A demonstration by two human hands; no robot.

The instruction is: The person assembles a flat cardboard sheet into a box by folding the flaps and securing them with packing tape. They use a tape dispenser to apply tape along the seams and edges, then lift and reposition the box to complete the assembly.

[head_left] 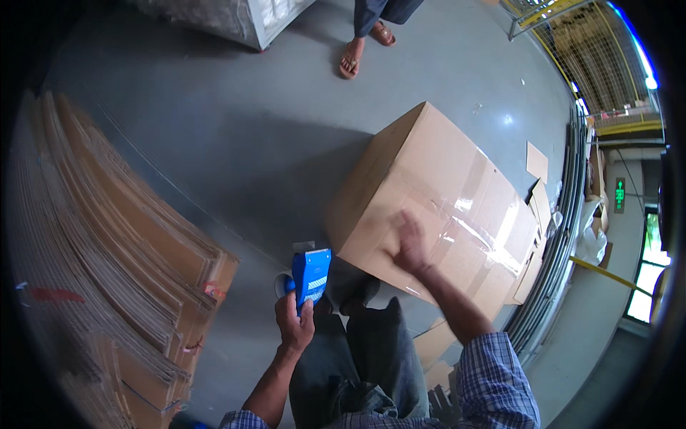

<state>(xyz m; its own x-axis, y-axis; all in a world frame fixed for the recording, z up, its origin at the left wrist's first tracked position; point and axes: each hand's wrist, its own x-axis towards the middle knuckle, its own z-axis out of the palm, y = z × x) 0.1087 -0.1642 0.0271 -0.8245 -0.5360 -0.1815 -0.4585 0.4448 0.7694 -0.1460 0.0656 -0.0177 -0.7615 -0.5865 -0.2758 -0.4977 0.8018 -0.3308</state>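
Observation:
A blue tape dispenser (312, 275) is in my left hand (294, 322), whose fingers wrap its lower part. A short piece of clear tape (304, 247) shows at its top end. My right hand (411, 247) is over the near left part of a large cardboard box (421, 186). Its fingers look spread and hold nothing, though motion blurs them; I cannot tell whether they touch the box. Shiny strips of clear tape (464, 204) run across the box's upper face. The box stands on the grey floor just in front of my feet.
Flattened cardboard sheets (143, 236) are stacked at the left. Another person's sandalled feet (350, 61) stand beyond the box, near a wheeled container (259, 28) with clear plastic. Long dark bars (561, 222) and loose cardboard pieces (537, 161) lie along the right side.

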